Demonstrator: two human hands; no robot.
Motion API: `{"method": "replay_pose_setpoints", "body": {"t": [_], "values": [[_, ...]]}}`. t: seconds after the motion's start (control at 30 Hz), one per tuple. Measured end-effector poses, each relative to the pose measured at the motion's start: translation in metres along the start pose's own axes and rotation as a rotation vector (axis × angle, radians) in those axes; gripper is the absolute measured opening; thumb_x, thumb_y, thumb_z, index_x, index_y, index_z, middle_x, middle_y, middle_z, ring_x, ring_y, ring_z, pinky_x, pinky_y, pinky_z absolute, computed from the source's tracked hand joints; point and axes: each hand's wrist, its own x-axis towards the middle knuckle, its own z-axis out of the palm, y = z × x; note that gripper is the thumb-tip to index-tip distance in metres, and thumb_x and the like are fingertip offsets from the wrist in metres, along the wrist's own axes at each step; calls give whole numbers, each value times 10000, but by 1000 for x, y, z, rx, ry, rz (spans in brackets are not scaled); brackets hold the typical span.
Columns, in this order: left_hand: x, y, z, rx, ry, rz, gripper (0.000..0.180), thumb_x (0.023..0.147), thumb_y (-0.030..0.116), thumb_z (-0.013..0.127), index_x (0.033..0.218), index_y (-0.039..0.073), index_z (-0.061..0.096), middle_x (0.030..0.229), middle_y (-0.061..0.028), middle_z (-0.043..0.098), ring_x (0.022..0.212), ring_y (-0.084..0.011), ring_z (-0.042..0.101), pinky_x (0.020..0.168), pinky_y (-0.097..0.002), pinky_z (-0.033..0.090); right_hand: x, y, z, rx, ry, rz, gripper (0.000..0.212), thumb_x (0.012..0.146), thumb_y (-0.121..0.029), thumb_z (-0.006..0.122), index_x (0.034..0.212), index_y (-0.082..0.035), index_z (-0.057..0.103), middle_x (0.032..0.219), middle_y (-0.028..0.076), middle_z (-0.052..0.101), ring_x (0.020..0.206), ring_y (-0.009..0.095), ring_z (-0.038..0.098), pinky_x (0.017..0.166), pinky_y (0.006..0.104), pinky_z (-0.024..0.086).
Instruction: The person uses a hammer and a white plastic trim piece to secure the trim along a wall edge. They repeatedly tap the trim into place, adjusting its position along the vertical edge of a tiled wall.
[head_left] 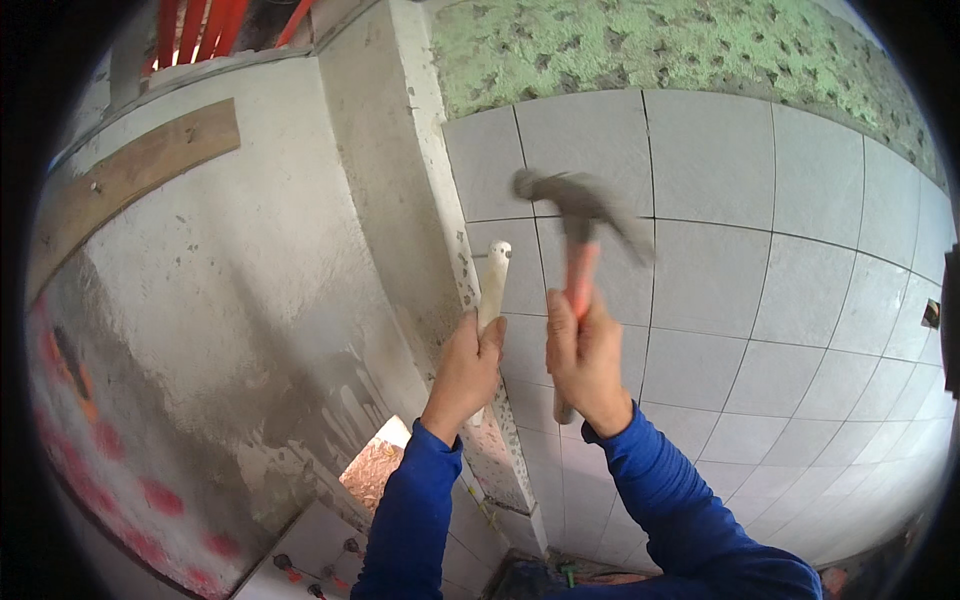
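My left hand (463,372) is closed around a slim, pale strip (493,283) with a rounded upper end, held upright along the wall corner. A thin nail-like pin juts out to the left near its top, and a small dark spot shows on its right edge. What the strip is made of I cannot tell. To the right, my right hand (588,360) grips a claw hammer (582,196) by its red and dark handle. The hammer head is raised above my hand, smeared by motion, in front of the tiled wall and apart from the strip.
Grey tiles (705,285) cover the right wall, below a rough green band (640,45). At left stands a bare plaster wall (240,220) with a wooden board (150,180) fixed to it. An opening (378,462) sits low in that wall, near several pipe ends.
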Motion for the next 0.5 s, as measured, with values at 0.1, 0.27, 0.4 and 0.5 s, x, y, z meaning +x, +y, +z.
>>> {"method": "replay_pose_setpoints", "body": {"t": [0.1, 0.27, 0.4, 0.5], "values": [[2, -1, -7, -57, -14, -71, 367, 1087, 353, 534, 1017, -8, 536, 723, -66, 561, 581, -159, 552, 538, -352, 465, -9, -15, -9, 203, 129, 84, 294, 1115, -293, 491, 960, -43, 487, 622, -2, 518, 462, 78, 510, 417, 254, 423], [4, 8, -19, -197, -58, -150, 333, 1095, 360, 533, 976, 51, 499, 684, 5, 497, 478, -77, 461, 401, -281, 376, -12, 0, 6, 292, 201, 3, 268, 1117, -282, 479, 964, -62, 484, 635, 5, 525, 470, 88, 516, 419, 261, 434], [2, 15, -17, -166, -66, -152, 325, 1096, 360, 531, 989, 56, 491, 670, 18, 472, 471, -78, 449, 395, -277, 364, -11, 26, 12, -223, -130, 132, 218, 1066, -166, 555, 1056, 51, 544, 613, 95, 548, 601, 244, 620, 604, 420, 528], [2, 17, -18, -242, -64, -192, 328, 1097, 374, 528, 1001, 64, 483, 674, 24, 455, 466, -74, 430, 392, -274, 349, -14, 25, 9, 62, 57, 225, 266, 1046, -205, 575, 1083, 58, 573, 716, 247, 638, 657, 431, 666, 625, 471, 528]]}}
